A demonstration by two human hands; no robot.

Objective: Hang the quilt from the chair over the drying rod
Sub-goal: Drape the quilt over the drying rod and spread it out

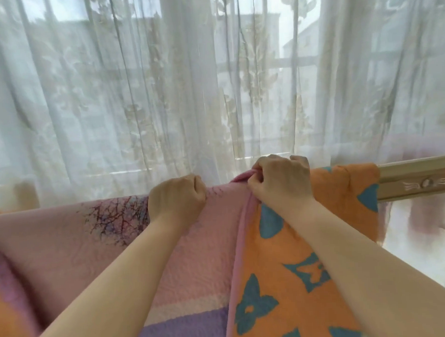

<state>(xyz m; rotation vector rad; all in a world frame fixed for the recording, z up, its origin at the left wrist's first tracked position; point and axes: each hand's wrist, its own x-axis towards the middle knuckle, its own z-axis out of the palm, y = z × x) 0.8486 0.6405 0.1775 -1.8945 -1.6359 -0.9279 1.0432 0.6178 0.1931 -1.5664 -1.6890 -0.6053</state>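
— The hands, what are they doing?
— The left hand (177, 197) is curled onto the top fold of the pink stitched quilt (181, 258) with its purple band. The right hand (280, 181) pinches the quilt's bunched pink edge. Both are up at the pale cream drying rod (418, 179).
— So it's hung?
— Mostly, I'd judge. It drapes over the rod, overlapping an orange cloth with blue motifs (294, 241). That bunched edge looks left to spread; the far side is hidden.

Two hands (177, 199) (280, 180), one quilt (189, 257), one rod (416, 179)
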